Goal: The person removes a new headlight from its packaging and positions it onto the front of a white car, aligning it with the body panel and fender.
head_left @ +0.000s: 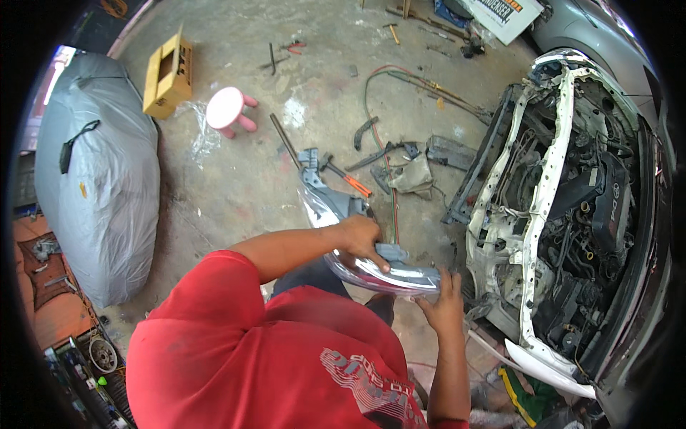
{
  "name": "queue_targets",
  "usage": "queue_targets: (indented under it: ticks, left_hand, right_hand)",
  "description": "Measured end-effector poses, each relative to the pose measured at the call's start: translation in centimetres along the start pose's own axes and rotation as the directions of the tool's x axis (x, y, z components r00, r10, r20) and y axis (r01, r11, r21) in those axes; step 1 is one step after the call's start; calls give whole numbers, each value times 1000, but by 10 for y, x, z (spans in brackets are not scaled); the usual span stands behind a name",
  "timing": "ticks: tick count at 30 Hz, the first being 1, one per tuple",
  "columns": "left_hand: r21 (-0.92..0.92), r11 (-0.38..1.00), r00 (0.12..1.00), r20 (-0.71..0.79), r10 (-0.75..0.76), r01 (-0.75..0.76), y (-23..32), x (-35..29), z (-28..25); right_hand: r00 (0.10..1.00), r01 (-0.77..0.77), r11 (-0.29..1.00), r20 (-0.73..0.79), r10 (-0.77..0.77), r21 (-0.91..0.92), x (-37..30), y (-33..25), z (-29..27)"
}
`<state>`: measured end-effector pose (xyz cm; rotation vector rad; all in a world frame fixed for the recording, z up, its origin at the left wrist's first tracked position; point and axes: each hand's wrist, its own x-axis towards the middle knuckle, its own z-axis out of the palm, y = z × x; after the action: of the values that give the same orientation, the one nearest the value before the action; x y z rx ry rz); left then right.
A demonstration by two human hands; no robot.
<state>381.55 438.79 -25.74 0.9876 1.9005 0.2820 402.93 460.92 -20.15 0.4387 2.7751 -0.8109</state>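
In front of my body I hold a long, curved, shiny chrome car part (357, 269) with grey plastic brackets (343, 203) along its back edge. My left hand (363, 239) is closed over the upper edge near its middle, thumb against the chrome face. At the right end, my right hand (446, 303) grips the tip with its fingers up and around it. The far end points up and left, above the floor. Just beyond it lies a hammer (351, 179) with an orange and black handle.
A car front, stripped to its white frame (559, 143) and engine, stands close on my right. A pink stool (226, 107), a yellow box (168, 75) and a grey covered vehicle (100, 179) are left. Hoses (367, 96), removed parts (450, 151) and tools litter the floor ahead.
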Motion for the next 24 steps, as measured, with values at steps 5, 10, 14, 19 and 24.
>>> queue_targets:
  ticks: [5, 10, 14, 19, 24]
  left_hand:
    - [-116, 993, 998, -69, 10, -18, -100, -54, -20]
    - [-315, 926, 974, -26, -227, 208, -197, -130, -30]
    - [-387, 851, 900, -102, -423, 356, -252, -183, -37]
    - [-754, 495, 776, 31, -629, 431, -305, -305, -87]
    - [-941, 67, 744, 217, -632, 331, -381, -374, -120]
  right_hand:
    - [998, 4, 997, 56, -8, 77, 62, -89, 28]
    - [990, 0, 981, 135, -27, 195, 110, -121, 84]
    - [951, -157, 981, 287, 118, 115, 121, -80, 123]
    - [855, -236, 971, 467, 225, -36, 143, -38, 175]
    - [790, -335, 939, 521, 324, -77, 179, -9, 255]
